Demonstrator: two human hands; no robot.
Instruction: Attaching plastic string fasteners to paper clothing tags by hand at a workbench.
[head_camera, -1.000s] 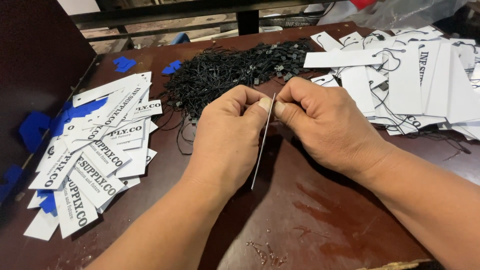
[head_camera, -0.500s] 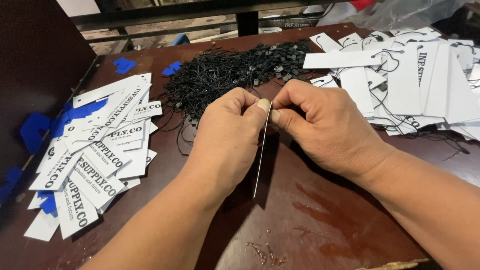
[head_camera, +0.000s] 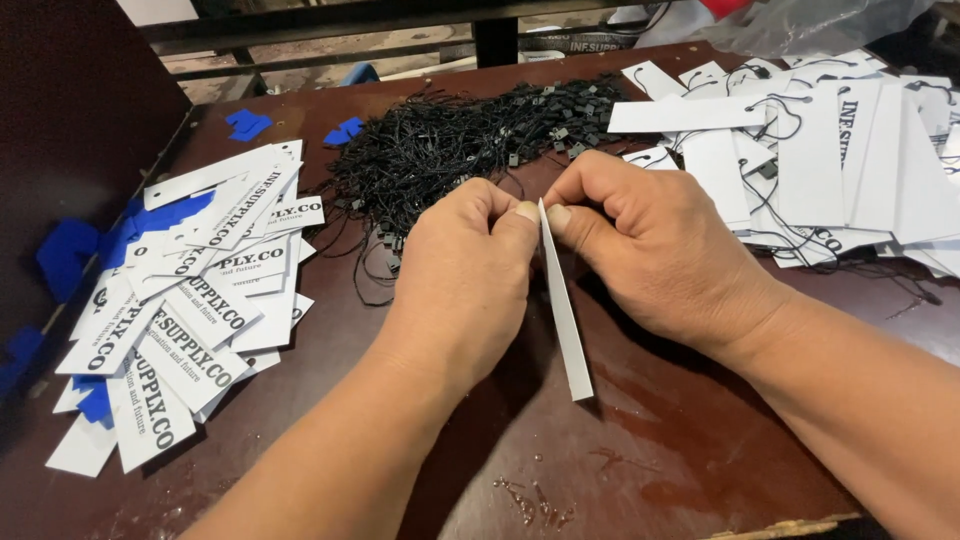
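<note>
A narrow white paper tag (head_camera: 564, 310) stands edge-on between my two hands, above the dark red-brown table (head_camera: 660, 460). My left hand (head_camera: 462, 282) pinches its top end with thumb and fingers. My right hand (head_camera: 650, 250) meets it from the other side, fingertips closed at the same top end. Whether a string runs between my fingers is hidden. Just beyond my hands lies a heap of black strings with small square fasteners (head_camera: 450, 150).
A spread of white printed tags without strings (head_camera: 190, 310) lies at the left, over some blue pieces (head_camera: 65, 250). At the right is a pile of white tags with black strings attached (head_camera: 830, 160). A dark panel stands along the left side.
The tag's lower end has swung slightly to the right; both hands stay at its top end, shifting only a little.
</note>
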